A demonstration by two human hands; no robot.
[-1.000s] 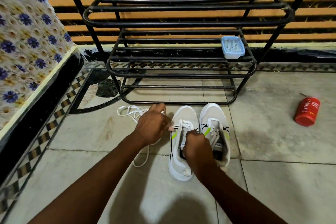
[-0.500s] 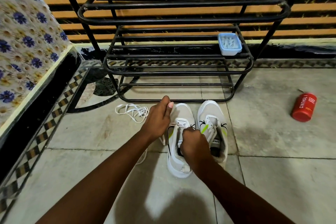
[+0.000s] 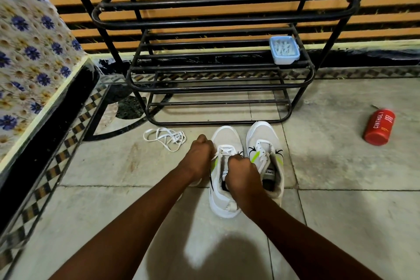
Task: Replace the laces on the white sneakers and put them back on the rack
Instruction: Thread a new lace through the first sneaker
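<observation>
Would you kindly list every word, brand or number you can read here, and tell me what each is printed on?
"CINTHOL": white capitals along the side of the red can.
Smaller white lettering next to it on the same can: too blurred to read.
Dark print on the tongue label of the sneaker on the right: too small to read.
No other text or numbers can be read.

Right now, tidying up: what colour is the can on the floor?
The can is red with white lettering; the head view shows it.
</observation>
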